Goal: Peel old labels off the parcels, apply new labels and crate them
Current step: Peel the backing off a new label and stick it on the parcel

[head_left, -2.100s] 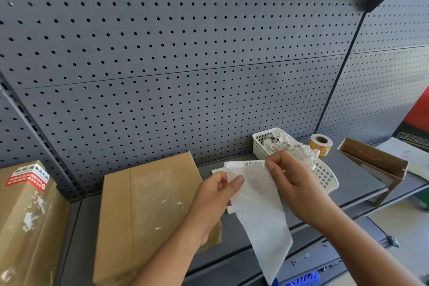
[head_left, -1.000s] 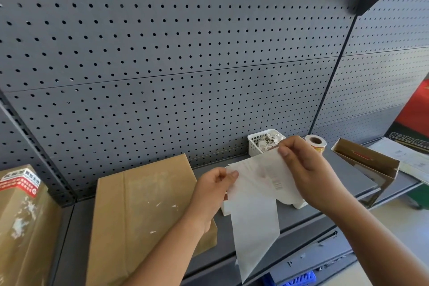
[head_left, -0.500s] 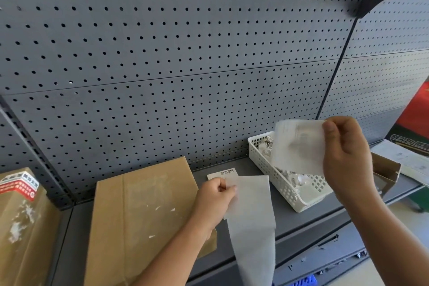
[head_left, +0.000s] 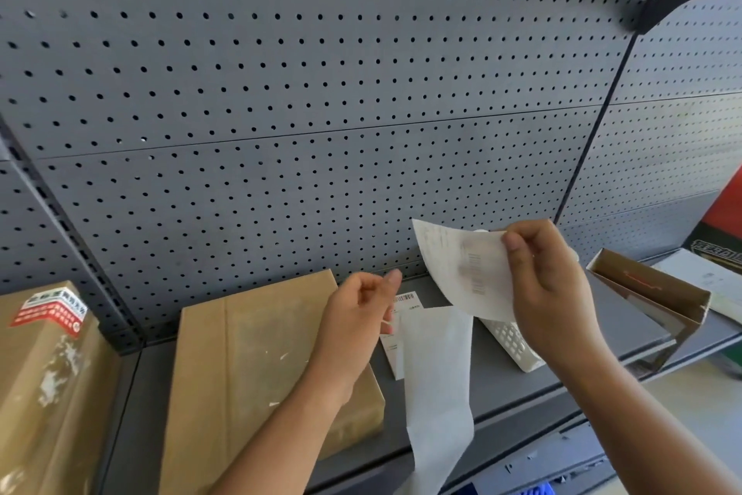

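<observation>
Your right hand (head_left: 550, 285) pinches the white label (head_left: 461, 265) by its right edge, holding it in the air above the white basket (head_left: 510, 342) on the shelf (head_left: 522, 374). Your left hand (head_left: 357, 318) hovers lower and to the left, fingers loosely curled beside the top of the backing strip (head_left: 437, 374) that drapes over the shelf's near edge; whether it grips that strip cannot be told. The brown parcel (head_left: 257, 354) lies flat under and left of your left forearm, apart from the label.
</observation>
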Tool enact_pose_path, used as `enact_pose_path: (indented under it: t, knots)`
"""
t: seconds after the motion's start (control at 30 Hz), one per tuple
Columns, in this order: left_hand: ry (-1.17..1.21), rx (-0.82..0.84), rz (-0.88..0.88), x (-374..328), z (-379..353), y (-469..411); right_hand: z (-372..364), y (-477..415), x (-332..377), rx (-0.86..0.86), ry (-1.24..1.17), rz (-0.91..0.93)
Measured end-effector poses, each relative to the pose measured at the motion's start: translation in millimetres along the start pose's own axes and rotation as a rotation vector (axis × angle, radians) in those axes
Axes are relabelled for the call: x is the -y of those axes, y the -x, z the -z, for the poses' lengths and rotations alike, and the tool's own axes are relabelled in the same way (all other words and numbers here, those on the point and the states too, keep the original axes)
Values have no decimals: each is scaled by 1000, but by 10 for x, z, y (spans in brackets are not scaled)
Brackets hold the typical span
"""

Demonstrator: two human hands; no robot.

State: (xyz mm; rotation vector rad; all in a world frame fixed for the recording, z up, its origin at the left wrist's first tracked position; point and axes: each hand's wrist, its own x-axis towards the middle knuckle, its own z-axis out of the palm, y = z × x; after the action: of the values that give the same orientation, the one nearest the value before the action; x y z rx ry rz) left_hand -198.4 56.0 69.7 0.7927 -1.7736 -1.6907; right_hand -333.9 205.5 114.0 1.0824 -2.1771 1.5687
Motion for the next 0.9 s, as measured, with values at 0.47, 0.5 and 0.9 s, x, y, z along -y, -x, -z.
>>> enact_pose_path:
  t: [0.47,0.5,0.9]
  knots:
    - [333,50,120,-247,505,193,-585,328,361,565,-80,359]
    - [330,32,117,-241,548,206,-615,333,369,605,-95,365]
    - [208,-215,190,10,1085,294,-1142,331,361,565,-287,-309]
